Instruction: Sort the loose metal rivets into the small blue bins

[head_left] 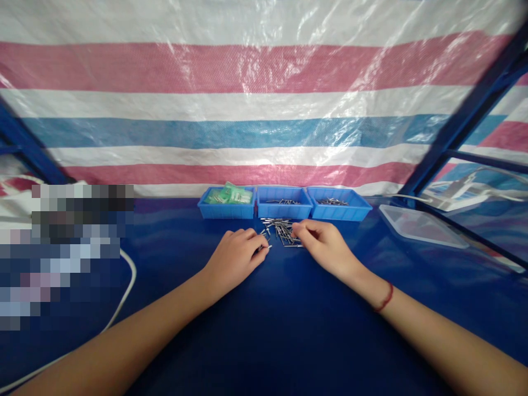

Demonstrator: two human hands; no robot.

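Observation:
A pile of thin metal pins, which look like blind rivets, lies on the blue table in front of the bins. My left hand rests at the pile's left side, thumb and forefinger closed around a small metal pin whose tip pokes out. On the other side, my right hand has its fingertips pinched together at the pile's right edge. What those fingers hold, if anything, is hidden. Behind the pile stand a middle blue bin and a right blue bin, both with metal pins inside.
The left blue bin holds green-and-clear packets. A clear plastic lid lies to the right. A white cable runs along the left. Blue frame posts and a striped sheet close off the back.

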